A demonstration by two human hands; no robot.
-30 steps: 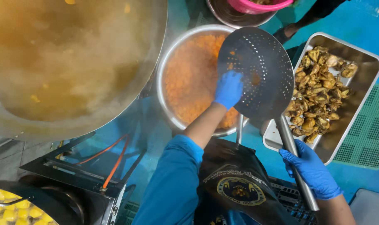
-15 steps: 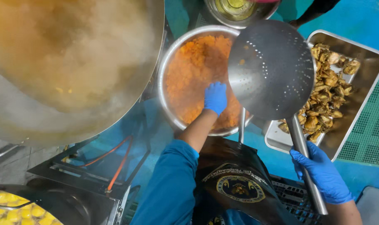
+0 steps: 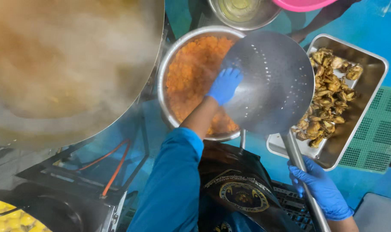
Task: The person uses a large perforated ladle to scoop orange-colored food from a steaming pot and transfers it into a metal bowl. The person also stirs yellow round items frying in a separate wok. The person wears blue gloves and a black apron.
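My right hand (image 3: 322, 189), in a blue glove, grips the long metal handle of a big round perforated skimmer (image 3: 275, 79). The skimmer's bowl hangs over the right side of a round steel bowl (image 3: 165, 73) filled with orange crumbly food. My left hand (image 3: 224, 84), also in a blue glove, reaches into that bowl at the skimmer's left rim and rests on the orange food. Whether its fingers hold any of it is not visible.
A huge steaming wok (image 3: 66, 64) of brown liquid fills the upper left. A steel tray (image 3: 367, 107) of fried brown pieces lies at the right on a teal floor. Another steel bowl (image 3: 242, 13) and a pink basin (image 3: 303, 4) stand behind. A burner frame (image 3: 96, 172) is below.
The skimmer has swung left and lower, now over the orange bowl's right side instead of above the tray. My left hand has moved from the skimmer's face down into the orange food.
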